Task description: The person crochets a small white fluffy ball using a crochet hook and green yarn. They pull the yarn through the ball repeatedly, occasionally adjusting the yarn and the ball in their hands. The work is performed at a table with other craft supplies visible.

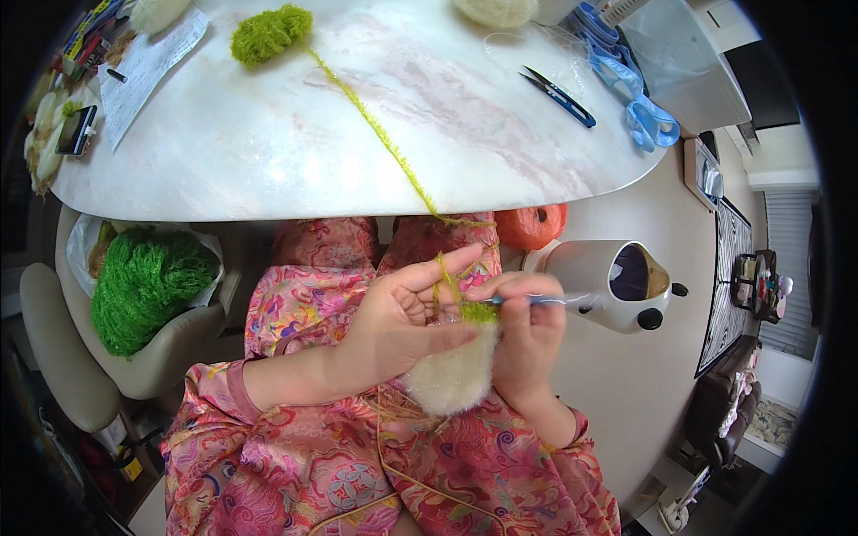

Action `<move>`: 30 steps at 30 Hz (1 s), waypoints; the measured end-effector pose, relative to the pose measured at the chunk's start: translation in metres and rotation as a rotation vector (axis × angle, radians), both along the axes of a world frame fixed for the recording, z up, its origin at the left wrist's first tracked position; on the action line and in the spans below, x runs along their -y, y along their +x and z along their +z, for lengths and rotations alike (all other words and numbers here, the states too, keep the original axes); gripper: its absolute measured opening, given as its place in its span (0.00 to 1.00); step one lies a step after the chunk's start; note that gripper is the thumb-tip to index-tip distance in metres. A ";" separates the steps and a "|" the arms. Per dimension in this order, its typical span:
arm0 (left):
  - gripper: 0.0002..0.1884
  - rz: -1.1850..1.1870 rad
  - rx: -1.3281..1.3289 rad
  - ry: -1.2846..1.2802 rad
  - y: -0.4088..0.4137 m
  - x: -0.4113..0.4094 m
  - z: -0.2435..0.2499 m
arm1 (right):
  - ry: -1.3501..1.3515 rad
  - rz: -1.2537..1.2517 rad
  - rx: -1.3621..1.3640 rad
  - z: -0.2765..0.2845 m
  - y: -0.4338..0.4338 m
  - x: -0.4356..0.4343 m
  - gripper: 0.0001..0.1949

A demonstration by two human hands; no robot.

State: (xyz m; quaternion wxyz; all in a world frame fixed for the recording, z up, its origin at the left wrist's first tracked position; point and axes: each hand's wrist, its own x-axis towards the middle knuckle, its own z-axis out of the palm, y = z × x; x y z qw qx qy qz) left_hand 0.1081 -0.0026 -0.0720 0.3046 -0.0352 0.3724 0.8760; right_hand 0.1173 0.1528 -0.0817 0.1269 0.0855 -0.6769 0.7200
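My left hand point(395, 315) pinches a fuzzy cream crocheted piece point(452, 375) above my lap, with green yarn wrapped around its raised index finger. A band of green stitches point(478, 312) lies along the top of the cream piece. In my right hand point(533, 321) is a crochet hook point(536, 299), slightly blurred, its tip at the green stitches. From my left hand the fuzzy green yarn point(382, 134) runs over the table edge to a small green yarn bundle point(271, 35) on the marble table point(268, 147).
Thread snips point(560, 97), blue-handled scissors point(647, 120) and a plastic bin point(690, 67) are at the right of the table; a written sheet point(151, 74) and a phone point(77, 130) at the left. Bright green yarn point(154, 288) fills a bag on a chair. A white container point(617, 281) stands beside my right hand.
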 end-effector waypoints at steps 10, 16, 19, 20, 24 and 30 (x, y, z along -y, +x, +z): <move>0.37 -0.251 0.155 0.208 -0.011 0.015 -0.002 | 0.032 0.086 -0.249 -0.007 -0.007 -0.016 0.05; 0.37 -0.278 0.060 0.103 -0.013 0.016 -0.006 | -0.708 0.147 0.437 0.005 -0.006 -0.014 0.10; 0.37 -0.116 -0.120 -0.025 -0.009 0.008 -0.006 | -0.230 0.053 0.164 0.010 -0.006 -0.007 0.05; 0.37 -0.070 -0.158 -0.100 -0.008 0.006 -0.005 | 0.187 -0.002 -0.130 0.013 -0.004 -0.008 0.05; 0.36 -0.152 -0.093 -0.101 -0.009 0.010 -0.001 | 0.787 -0.079 -0.532 0.013 -0.003 -0.011 0.12; 0.31 -0.186 -0.106 -0.012 -0.016 0.008 -0.015 | -0.274 0.168 0.127 -0.014 0.000 -0.004 0.07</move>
